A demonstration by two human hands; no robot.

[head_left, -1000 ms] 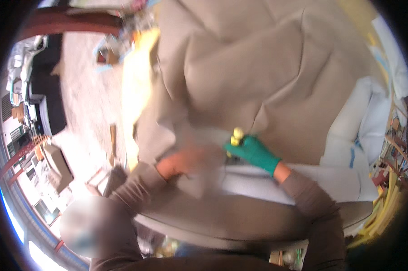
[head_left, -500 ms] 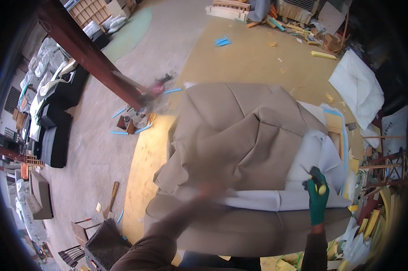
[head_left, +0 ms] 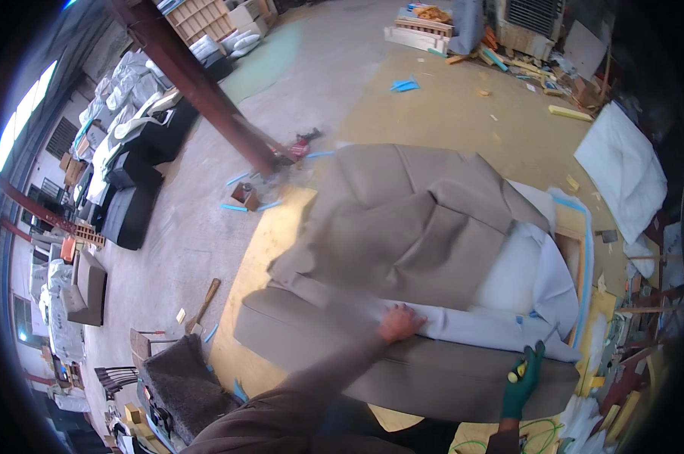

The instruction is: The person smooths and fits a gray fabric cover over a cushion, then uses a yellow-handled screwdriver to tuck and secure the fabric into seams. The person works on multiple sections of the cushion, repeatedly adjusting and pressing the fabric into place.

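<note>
A large brown upholstery cover [head_left: 402, 219] lies creased over a sofa frame [head_left: 580, 231], whose wooden edge shows at the right. Along its near side runs a folded pale fabric flap [head_left: 471, 325], above a padded brown front section [head_left: 448, 371]. My bare left hand [head_left: 402, 324] is closed at the flap's left part, fingers curled on the fabric. In a green glove, my right hand [head_left: 525, 378] is closed round a yellow-handled tool [head_left: 517, 371], beside the flap's right end. The tool's working end cannot be made out. White padding [head_left: 508, 268] shows between cover and flap.
A red-brown post [head_left: 198, 83] rises at left, with a small open box [head_left: 244, 196] near its foot. A hammer-like wooden handle [head_left: 206, 301] lies on the floor by a dark carpeted stool [head_left: 179, 386]. Foam scraps [head_left: 569, 113] and a white padding sheet [head_left: 622, 166] are at right.
My left hand, blurred before, has moved right along the pale flap. The right hand with the tool has come lower, toward me. The whole view has shifted.
</note>
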